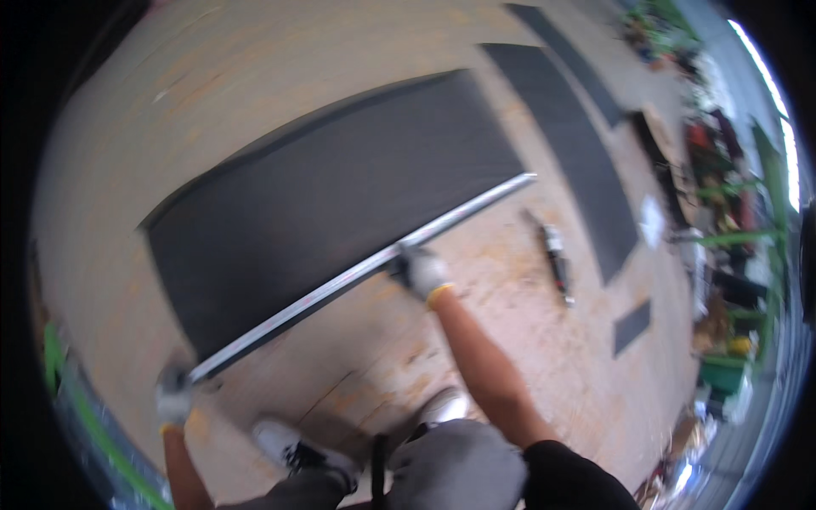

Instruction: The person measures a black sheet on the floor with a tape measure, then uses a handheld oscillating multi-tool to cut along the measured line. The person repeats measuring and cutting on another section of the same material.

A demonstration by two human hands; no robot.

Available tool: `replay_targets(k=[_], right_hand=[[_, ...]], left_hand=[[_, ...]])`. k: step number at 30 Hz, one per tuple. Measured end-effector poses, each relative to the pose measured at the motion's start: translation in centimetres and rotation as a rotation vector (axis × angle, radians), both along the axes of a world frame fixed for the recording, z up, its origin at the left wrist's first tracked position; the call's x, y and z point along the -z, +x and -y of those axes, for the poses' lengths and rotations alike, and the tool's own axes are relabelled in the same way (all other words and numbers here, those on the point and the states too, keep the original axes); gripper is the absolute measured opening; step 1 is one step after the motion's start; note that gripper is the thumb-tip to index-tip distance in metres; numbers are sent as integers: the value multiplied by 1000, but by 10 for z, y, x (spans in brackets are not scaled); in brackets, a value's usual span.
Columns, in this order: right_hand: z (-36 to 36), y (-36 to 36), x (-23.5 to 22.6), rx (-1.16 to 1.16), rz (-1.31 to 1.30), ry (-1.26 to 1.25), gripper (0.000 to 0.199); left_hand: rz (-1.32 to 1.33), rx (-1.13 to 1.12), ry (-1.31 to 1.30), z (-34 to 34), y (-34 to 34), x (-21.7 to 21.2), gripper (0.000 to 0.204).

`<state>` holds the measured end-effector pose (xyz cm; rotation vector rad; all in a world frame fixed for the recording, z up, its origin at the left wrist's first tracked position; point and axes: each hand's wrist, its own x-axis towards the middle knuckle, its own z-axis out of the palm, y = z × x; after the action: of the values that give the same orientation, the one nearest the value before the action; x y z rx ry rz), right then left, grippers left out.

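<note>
A long silvery metal straightedge (314, 297) lies along the near edge of a large black sheet (331, 178) on the floor. My right hand (422, 270), in a white and dark work glove, has its fingertips closed on the straightedge near its middle. At the straightedge's left end is my left hand (174, 397), gloved the same way. Motion blurs its fingers, so their grip is unclear. To the right of the sheet lies a long, slim tool (557, 262) with a red and black body, too blurred to name surely.
Two long dark strips, a wide one (574, 153) and a narrow one (578, 68), lie to the right. A small dark offcut (631, 327) is nearer. Cluttered green shelving (739, 238) lines the right side. My shoes (297, 450) stand just below the sheet.
</note>
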<state>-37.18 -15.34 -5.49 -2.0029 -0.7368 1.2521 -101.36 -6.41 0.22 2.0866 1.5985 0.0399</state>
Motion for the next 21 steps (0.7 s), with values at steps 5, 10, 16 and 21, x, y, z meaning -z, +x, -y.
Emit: replay_targets(k=[5, 10, 16, 21], right_hand=[[-2, -1, 3, 471, -714, 141, 26], [-7, 5, -10, 456, -576, 20, 33], [8, 32, 0, -689, 814, -28, 21], [58, 72, -6, 132, 705, -199, 38]], left_hand=[[-229, -4, -36, 1, 8, -10, 19], [-248, -134, -196, 4, 34, -14, 28], [-177, 139, 104, 9, 21, 42, 31], [-18, -236, -68, 16, 12, 42, 23]])
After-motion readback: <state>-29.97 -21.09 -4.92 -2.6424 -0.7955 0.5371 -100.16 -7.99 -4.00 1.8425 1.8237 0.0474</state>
